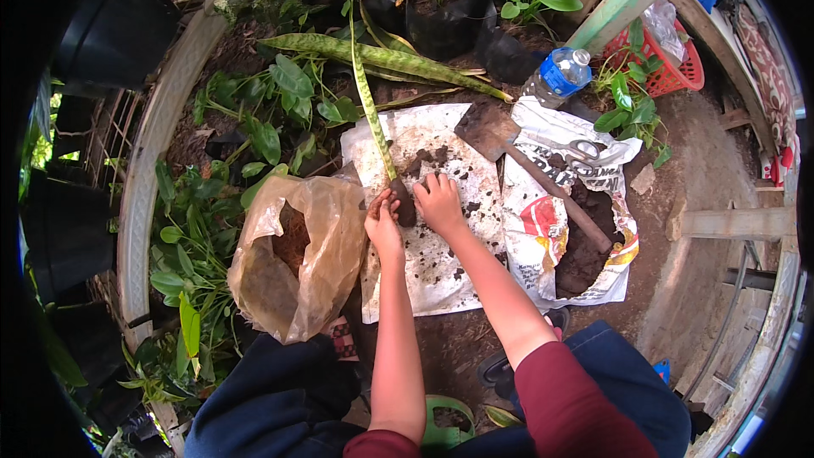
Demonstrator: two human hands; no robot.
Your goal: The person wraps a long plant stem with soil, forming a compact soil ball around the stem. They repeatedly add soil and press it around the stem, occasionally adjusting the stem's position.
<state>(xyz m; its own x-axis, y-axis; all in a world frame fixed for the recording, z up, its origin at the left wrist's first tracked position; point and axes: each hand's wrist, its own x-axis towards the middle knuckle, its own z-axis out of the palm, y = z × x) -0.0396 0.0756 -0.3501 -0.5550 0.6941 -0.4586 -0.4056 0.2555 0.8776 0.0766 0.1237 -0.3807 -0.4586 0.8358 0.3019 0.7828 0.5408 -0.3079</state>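
My left hand (384, 219) is at the soil-covered base (401, 203) of a long upright snake plant leaf (367, 92), over a soil-strewn white sack (439, 267). Its fingers are curled beside the dark clump; whether they grip it is hard to tell. Just right of the clump, my right hand (437, 200) reaches down onto the sack with bent fingertips near loose dark soil; anything under them is hidden. A trowel with a rusty blade (488, 130) lies across the sack and a torn printed bag of dark soil (582, 273). Scissors (582, 151) rest on that bag.
A cloudy plastic bag of brown fibre (337, 254) stands at left. Cut snake plant leaves (407, 62) lie beyond the sack, near a water bottle (558, 79). Potted plants (439, 19), a red basket (690, 67) and a wooden post (626, 3) stand farther out. A green container (437, 436) sits below.
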